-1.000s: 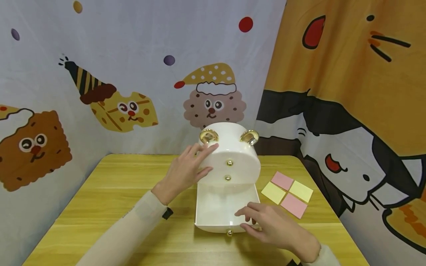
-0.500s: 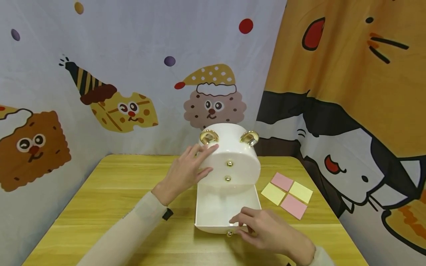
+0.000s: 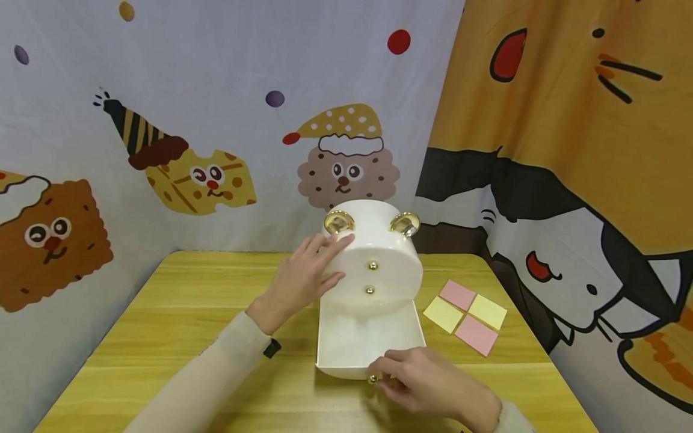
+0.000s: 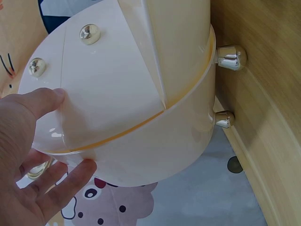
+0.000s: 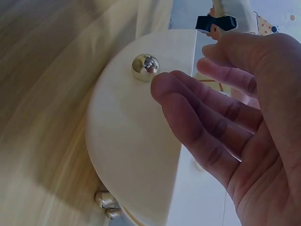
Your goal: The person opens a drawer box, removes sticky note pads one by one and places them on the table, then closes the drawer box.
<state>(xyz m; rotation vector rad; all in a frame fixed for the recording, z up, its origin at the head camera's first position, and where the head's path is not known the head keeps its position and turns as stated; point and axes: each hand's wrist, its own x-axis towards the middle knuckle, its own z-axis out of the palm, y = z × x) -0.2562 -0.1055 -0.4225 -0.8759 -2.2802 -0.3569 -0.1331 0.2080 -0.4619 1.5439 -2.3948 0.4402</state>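
A white rounded desktop drawer box [image 3: 373, 240] with gold ears stands on the table, its bottom drawer [image 3: 357, 343] pulled out and nothing visible inside. My left hand [image 3: 300, 279] steadies its left side: the thumb [image 4: 49, 100] rests on the front face, while the nearly straight fingers [image 4: 75, 181] lie along the curved shell. At the drawer's front, my right hand [image 3: 414, 379] hovers by the gold knob [image 5: 145, 67]. Its fingers are loosely bent, with a gap between them and the thumb, and a fingertip is right beside the knob.
Pink and yellow sticky notes [image 3: 476, 335] lie in a group to the right of the box. Two more gold knobs [image 3: 373, 265] sit on the upper front. Printed cloth [image 3: 216, 72] hangs behind the wooden table [image 3: 206, 288].
My right hand has moved left and down, from over the drawer's right front corner to the knob at its front. The left hand and the box have stayed in place.
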